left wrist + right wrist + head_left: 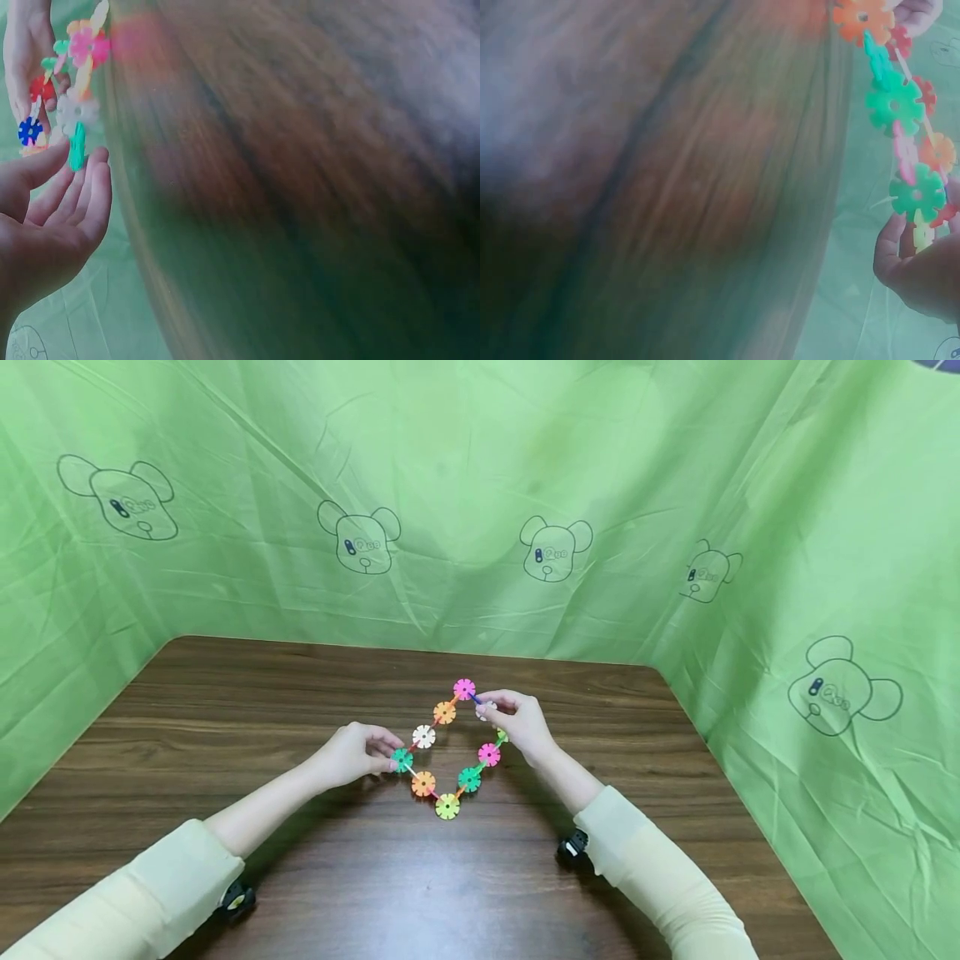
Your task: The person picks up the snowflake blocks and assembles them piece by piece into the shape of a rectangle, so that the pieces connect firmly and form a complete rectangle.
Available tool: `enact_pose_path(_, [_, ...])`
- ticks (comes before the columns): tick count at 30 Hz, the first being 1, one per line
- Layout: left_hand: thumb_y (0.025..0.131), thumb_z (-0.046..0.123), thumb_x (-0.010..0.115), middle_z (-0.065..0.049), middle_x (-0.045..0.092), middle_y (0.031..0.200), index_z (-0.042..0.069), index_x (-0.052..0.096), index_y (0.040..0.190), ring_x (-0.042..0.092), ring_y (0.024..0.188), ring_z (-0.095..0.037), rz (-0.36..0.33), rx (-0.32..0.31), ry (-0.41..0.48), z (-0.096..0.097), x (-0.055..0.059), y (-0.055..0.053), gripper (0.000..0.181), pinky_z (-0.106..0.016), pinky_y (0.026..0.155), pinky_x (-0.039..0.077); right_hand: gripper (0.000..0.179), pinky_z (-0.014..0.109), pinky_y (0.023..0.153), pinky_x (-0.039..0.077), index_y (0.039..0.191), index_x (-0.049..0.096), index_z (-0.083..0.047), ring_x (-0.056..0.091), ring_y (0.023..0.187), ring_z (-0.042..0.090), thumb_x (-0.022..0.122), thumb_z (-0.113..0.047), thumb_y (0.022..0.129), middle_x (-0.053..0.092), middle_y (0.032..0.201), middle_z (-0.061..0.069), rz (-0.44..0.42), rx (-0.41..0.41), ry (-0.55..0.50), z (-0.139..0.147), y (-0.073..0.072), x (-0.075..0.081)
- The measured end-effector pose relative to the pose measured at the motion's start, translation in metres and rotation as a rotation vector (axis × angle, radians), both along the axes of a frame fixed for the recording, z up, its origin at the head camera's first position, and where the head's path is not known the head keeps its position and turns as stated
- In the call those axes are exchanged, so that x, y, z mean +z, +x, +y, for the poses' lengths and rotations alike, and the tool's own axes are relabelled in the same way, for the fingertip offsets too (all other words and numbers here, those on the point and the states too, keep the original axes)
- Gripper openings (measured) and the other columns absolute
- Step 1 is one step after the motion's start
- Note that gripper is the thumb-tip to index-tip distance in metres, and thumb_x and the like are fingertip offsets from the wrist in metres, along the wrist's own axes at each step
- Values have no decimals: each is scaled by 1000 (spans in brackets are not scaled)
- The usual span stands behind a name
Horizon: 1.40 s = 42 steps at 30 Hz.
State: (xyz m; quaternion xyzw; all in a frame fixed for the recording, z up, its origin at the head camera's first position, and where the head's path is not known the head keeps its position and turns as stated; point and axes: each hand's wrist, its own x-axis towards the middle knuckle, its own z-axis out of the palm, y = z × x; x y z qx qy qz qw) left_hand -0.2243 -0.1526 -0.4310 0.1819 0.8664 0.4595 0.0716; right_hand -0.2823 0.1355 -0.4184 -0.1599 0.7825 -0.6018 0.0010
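A loop of snowflake discs (pixel 447 807), notched plastic pieces in pink, orange, white, green and yellow linked edge to edge, is held over the table. At its left corner my left hand (pixel 348 758) pinches a green disc (pixel 77 146) between thumb and fingers. On the far right side my right hand (pixel 522 724) grips the loop by a white disc (pixel 486 711), just below the pink disc (pixel 464 689) at the top corner. Some discs on that side are hidden behind the right hand. Several discs sit edge-on between the flat-facing ones.
The brown wooden table (pixel 300 685) has rounded far corners. A green cloth (pixel 450 602) with printed bear heads hangs around its back and sides. Black wrist devices (pixel 573 847) show under both pale sleeves (pixel 652 877).
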Motion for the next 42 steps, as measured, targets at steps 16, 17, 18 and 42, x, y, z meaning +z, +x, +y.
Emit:
enact_pose_path(16, [82,2,70,-17,68,87,-4,67,101,68,74,-32,-20,103,155,-11,4,-26,20,-40,66,57,26,45,75,55,113,63,9,63,90,40,62,2,88,66,105,26,-13,72,152,8,19,22])
enact_pose_path(17, [82,2,70,-18,68,88,-4,67,101,67,74,-32,-18,106,160,-12,5,-29,20,-41,67,57,26,46,75,55,113,63,9,63,89,40,61,3,88,66,106,27,-22,81,151,9,18,20])
enact_pose_path(18, [83,2,69,-18,68,88,-4,67,102,67,74,-33,-16,112,158,-12,6,-32,20,-42,67,57,27,46,74,55,114,62,9,64,88,40,61,4,87,66,106,27,-33,90,149,10,17,18])
enact_pose_path(42, [88,10,66,-12,70,100,1,67,110,67,84,-24,70,82,-49,-24,-6,-93,23,-34,70,54,36,23,66,52,110,68,-8,63,76,13,79,-8,75,68,92,8,2,170,378,20,-29,-24])
